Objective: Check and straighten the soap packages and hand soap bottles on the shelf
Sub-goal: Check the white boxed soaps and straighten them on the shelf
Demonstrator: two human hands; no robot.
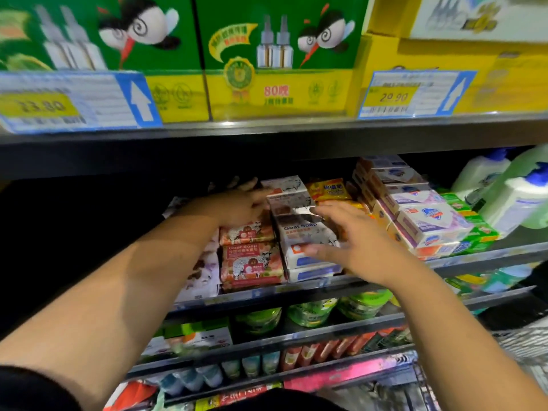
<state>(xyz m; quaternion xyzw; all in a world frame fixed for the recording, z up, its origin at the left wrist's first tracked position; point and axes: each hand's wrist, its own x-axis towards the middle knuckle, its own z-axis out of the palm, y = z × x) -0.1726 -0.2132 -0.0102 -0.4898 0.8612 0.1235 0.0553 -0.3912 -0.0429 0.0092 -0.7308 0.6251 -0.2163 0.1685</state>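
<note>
On the shelf (pixel 237 296), left hand (pixel 243 203) and right hand (pixel 353 235) rest open-fingered on Goat Soap packs (pixel 305 232): probably light and slick, best squared by their sides.

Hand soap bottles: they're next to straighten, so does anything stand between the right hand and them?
Yes: white soap boxes and green packs are stacked between the right hand, on the goat soap, and the bottles. From the front, nothing visible blocks them.

A black sleeve (pixel 20 390) covers the left upper arm; both forearms (pixel 124 292) are bare.
</note>
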